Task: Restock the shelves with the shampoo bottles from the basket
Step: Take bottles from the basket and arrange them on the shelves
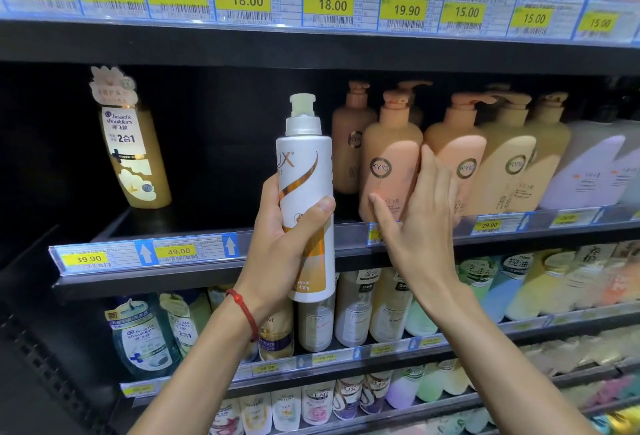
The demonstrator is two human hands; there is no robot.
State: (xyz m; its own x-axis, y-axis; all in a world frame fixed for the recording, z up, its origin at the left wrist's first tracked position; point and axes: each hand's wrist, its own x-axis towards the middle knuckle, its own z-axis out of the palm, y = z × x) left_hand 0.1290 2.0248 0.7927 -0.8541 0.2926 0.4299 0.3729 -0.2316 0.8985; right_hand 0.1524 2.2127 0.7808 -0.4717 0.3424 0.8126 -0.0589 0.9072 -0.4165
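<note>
your left hand [287, 226] grips the tall white cylindrical plastic shampoo bottle with a gold swirl [304, 171] around its lower half, thumb across the front. it holds the bottle upright just in front of the front edge of the dark middle shelf [214, 221]. your right hand [424, 213] is flat, straight fingers touching the peach plastic pump bottle [391, 157] at that same edge. the white bottle is probably full: fairly heavy, stiff, with a glossy, slippery wall. take it round the mid-body, not by the translucent cap [302, 105], which could come loose.
</note>
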